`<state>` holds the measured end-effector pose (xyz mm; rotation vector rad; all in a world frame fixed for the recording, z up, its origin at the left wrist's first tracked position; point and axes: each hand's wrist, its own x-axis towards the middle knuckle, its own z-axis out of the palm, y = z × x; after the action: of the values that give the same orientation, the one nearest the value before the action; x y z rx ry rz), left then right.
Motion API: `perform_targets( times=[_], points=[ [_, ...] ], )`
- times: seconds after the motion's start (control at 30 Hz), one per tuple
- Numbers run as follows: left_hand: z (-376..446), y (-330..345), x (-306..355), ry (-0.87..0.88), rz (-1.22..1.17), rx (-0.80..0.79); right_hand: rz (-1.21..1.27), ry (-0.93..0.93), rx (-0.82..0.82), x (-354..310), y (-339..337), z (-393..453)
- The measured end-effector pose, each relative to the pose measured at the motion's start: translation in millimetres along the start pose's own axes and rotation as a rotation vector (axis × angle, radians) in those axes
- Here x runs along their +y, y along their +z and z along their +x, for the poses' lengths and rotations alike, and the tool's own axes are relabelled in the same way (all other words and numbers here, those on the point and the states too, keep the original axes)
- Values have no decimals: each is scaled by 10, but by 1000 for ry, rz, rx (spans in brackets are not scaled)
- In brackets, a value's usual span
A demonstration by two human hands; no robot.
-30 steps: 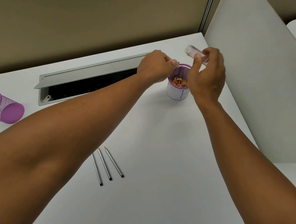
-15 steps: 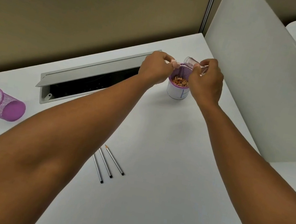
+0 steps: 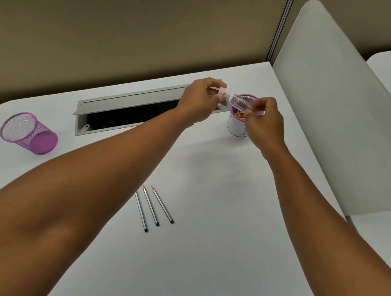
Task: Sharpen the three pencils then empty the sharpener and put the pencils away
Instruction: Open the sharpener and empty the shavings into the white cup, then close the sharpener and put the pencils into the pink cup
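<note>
Since the earlier frame both hands have drawn slightly apart and the clear sharpener case (image 3: 243, 103) now lies tilted across the rim of the shavings cup, its open mouth turned toward the left hand rather than up toward the back of the desk. Right hand (image 3: 265, 123) pinches the case between thumb and curled fingers, holding it directly over the cup. Left hand (image 3: 200, 102) has its fingers curled round the small pale pink sharpener piece (image 3: 221, 93), which pokes out past the fingertips, close to the case mouth but apart from it.

Shavings cup (image 3: 236, 128): white wall, purple rim, upright near the back right corner of the tabletop (image 3: 209, 265), brown curls of shavings visible inside. Partly covered by the right hand.

Three pencils (image 3: 153, 207) lie side by side in the middle of the tabletop, near the front, points toward the back, dark ends toward the person; nearly parallel, not touching. The leftmost tip is hidden by the left forearm.

Purple mesh pencil holder (image 3: 29, 133) lies on its side near the left edge, mouth facing the camera, well apart from the pencils.

Open cable tray (image 3: 128, 114) with raised grey lid runs along the back edge. Beige partition (image 3: 130, 35) behind; a white divider panel (image 3: 334, 118) stands along the right edge
</note>
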<state>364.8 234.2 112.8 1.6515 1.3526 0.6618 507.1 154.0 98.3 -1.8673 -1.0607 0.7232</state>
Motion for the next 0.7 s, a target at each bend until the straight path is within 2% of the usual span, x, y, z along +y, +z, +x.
perform_targets(
  times=[0.33, 0.7],
  points=[
    [-463, -492, -70, 35, 1, -6, 37, -100, -55, -288, 216, -360],
    [-935, -1064, -195, 72, 12, -41, 120, -27, -217, -597, 583, -776]
  ],
)
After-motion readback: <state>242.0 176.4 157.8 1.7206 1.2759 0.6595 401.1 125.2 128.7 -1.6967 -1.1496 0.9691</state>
